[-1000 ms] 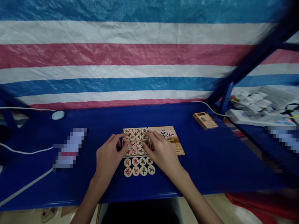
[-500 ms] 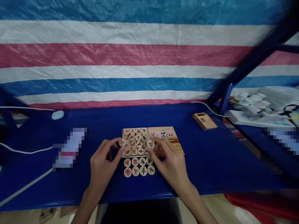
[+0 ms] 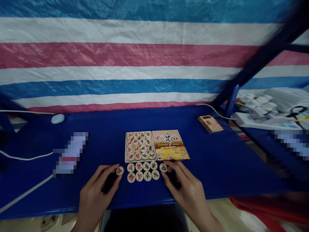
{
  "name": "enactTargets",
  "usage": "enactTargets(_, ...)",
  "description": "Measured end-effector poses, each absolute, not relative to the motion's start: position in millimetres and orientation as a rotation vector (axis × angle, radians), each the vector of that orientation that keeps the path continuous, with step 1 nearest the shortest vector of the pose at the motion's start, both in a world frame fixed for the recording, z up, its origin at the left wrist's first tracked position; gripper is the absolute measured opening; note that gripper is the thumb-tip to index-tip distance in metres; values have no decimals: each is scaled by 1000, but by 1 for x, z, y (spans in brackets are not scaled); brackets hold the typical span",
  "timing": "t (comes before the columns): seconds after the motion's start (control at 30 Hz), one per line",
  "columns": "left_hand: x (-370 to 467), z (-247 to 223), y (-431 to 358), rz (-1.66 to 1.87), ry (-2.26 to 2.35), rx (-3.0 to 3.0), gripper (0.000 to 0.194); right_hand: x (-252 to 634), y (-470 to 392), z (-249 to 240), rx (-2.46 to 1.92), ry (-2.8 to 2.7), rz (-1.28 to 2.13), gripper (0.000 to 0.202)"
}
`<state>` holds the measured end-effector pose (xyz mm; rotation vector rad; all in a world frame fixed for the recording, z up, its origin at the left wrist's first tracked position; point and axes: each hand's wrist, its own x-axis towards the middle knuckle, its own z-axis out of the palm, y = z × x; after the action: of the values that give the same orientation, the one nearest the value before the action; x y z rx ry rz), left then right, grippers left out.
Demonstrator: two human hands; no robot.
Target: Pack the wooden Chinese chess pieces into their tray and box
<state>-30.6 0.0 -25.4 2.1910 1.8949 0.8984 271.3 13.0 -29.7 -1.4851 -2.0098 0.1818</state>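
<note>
Between the thumb and forefinger of my left hand [image 3: 96, 190] is a round piece with a red character [image 3: 119, 170], left of the laid-out pieces. My right hand [image 3: 184, 187] pinches a round piece with a black character [image 3: 163, 167] at their right side. Two rows of round pieces [image 3: 147, 175], red-marked on the left and black-marked on the right, lie between my hands on the blue table [image 3: 116, 120]. Just behind them stands a white-edged box [image 3: 126, 147] filled with more pieces. A Chinese chess lid [image 3: 171, 145] touches its right side.
A blurred-out phone [image 3: 72, 153] and a pale blue oval case [image 3: 58, 119] are at the left, with white cables. A small tan box [image 3: 210, 124] sits at the back right. Beyond it is a white power strip [image 3: 256, 120] with plugs. A striped sheet [image 3: 135, 54] hangs behind.
Both hands have moved from the open box toward the table's front edge and apart, each carrying one piece. The box and lid are now uncovered by my fingers.
</note>
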Motion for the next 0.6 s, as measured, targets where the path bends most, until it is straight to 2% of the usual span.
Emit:
enactTargets(0.2,-29,-20,3,941,1844,2170,25,270,13,-30,-1494,-1955,236,16)
enactTargets(0.6,-30,-22,5,950,1790,2142,31,269,13,-30,-1503,-1978,195,21)
